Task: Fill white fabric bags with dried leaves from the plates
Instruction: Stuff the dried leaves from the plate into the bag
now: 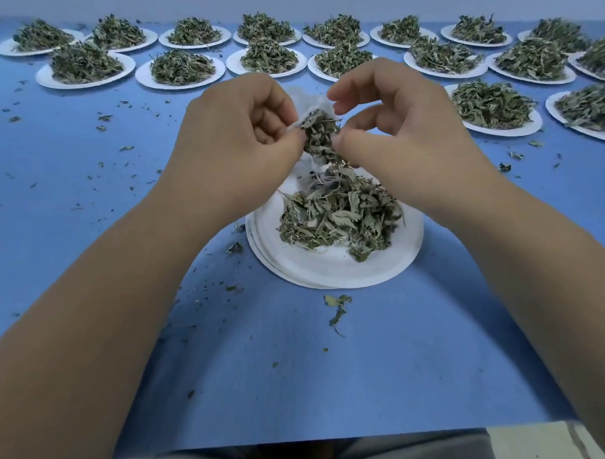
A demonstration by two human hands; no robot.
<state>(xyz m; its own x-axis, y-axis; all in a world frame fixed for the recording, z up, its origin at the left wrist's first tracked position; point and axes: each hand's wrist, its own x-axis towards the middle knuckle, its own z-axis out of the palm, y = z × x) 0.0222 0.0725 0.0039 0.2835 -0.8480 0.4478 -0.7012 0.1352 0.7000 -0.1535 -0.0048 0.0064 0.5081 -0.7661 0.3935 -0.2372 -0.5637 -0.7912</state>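
Right now your left hand pinches the white fabric bag at its rim, held up over the near plate. Your right hand, just beside it, pinches a clump of dried leaves at the bag's mouth. More leaf-heaped plates line the far side of the blue table.
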